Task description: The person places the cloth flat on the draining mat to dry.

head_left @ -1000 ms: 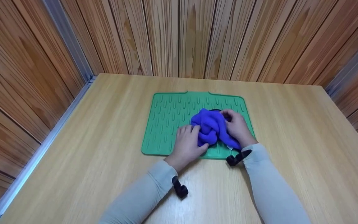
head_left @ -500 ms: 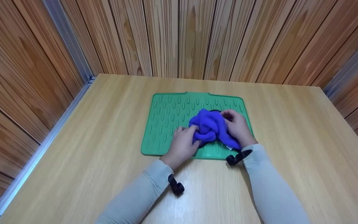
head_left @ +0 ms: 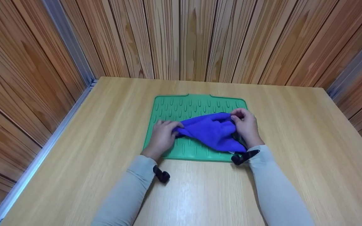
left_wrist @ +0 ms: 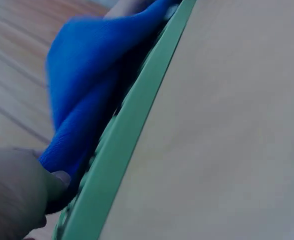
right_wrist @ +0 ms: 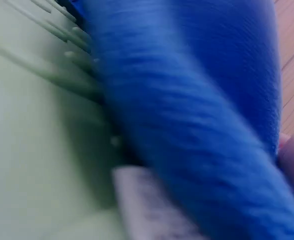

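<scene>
A soft blue cloth point(head_left: 209, 130) with a dark underside stretches sideways over a green ribbed mat point(head_left: 196, 154). Its left part narrows to a twisted end, pinched by my left hand point(head_left: 162, 135) between thumb and fingers. At the opposite end, my right hand point(head_left: 246, 125) pinches the upper corner. The left wrist view shows the thumb point(left_wrist: 61, 181) pressed against the cloth point(left_wrist: 94, 65), which rises in a fold along the mat's edge point(left_wrist: 132, 115). A white label point(right_wrist: 147, 205) sticks out beneath the cloth's rolled edge point(right_wrist: 187, 115) in the right wrist view.
The mat lies on a light wooden table point(head_left: 105, 125). Wood-plank walls point(head_left: 193, 40) stand behind it and at both sides, with a metal rail point(head_left: 36, 153) along the left. Black straps point(head_left: 161, 174) hang from both wrists.
My left hand has moved left, drawing the cloth from a bunched, twisted heap into a long, flatter stretch. The right hand keeps its pinch and has shifted slightly right.
</scene>
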The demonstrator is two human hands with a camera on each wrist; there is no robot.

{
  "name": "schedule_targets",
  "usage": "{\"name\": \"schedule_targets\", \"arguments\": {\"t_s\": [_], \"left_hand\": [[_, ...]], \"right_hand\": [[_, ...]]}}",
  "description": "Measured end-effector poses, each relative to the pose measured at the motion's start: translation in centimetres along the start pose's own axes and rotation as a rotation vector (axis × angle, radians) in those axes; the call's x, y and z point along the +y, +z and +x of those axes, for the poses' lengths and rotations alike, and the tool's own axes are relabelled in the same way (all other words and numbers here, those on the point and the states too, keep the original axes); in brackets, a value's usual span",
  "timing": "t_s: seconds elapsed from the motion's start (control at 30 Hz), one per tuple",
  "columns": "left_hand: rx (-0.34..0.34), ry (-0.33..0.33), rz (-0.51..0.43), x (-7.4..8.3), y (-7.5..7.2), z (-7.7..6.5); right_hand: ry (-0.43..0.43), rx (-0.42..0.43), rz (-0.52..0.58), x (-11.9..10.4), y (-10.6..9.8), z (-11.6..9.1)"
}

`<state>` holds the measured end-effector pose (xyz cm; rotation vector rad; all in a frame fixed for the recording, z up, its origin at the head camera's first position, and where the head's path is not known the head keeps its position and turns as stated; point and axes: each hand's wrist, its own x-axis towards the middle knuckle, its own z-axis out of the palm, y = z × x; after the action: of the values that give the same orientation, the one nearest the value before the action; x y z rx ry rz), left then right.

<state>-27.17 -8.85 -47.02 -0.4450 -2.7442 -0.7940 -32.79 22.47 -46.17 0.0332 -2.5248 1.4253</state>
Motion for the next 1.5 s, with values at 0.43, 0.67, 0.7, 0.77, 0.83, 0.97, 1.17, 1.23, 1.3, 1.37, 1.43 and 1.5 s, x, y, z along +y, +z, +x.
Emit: {"name": "schedule_targets", "arguments": {"t_s": [0.43,0.67,0.7,0.77,0.83,0.97,1.17,1.23,1.3,1.37,1.43,1.5], "left_hand": [[-0.017,-0.024,-0.085,-0.78,0.29,-0.08],[-0.021,-0.011,-0.095,-0.78,0.38,-0.07],[-0.021,-0.006,-0.095,-0.81,0.39,-0.07],[-0.017,0.007,-0.094,-0.86,0.41,-0.01],[-0.015,0.014,-0.092,-0.93,0.44,0.01],[-0.009,0.019,-0.093,-1.02,0.46,0.01],[-0.006,0.015,-0.101,-1.03,0.45,-0.01],[-0.006,0.013,-0.106,-1.05,0.46,-0.01],[-0.008,0.018,-0.105,-1.1,0.49,0.04],[-0.009,0.025,-0.101,-1.15,0.52,0.08],[-0.01,0.031,-0.098,-1.22,0.58,0.11],[-0.009,0.033,-0.098,-1.24,0.64,0.1]], "right_hand": [[0.045,-0.026,0.064,0.75,-0.29,-0.05],[0.045,-0.022,0.059,0.87,-0.36,-0.2],[0.045,-0.021,0.052,0.86,-0.37,-0.24],[0.05,-0.021,0.035,0.85,-0.38,-0.3],[0.061,-0.029,0.016,0.82,-0.39,-0.34],[0.089,-0.061,-0.014,0.7,-0.41,-0.32],[0.098,-0.084,-0.05,0.54,-0.47,-0.19],[0.092,-0.085,-0.055,0.49,-0.49,-0.17],[0.082,-0.086,-0.055,0.48,-0.54,-0.16],[0.075,-0.087,-0.055,0.49,-0.61,-0.17],[0.068,-0.086,-0.056,0.51,-0.67,-0.19],[0.063,-0.086,-0.056,0.59,-0.71,-0.16]]}}
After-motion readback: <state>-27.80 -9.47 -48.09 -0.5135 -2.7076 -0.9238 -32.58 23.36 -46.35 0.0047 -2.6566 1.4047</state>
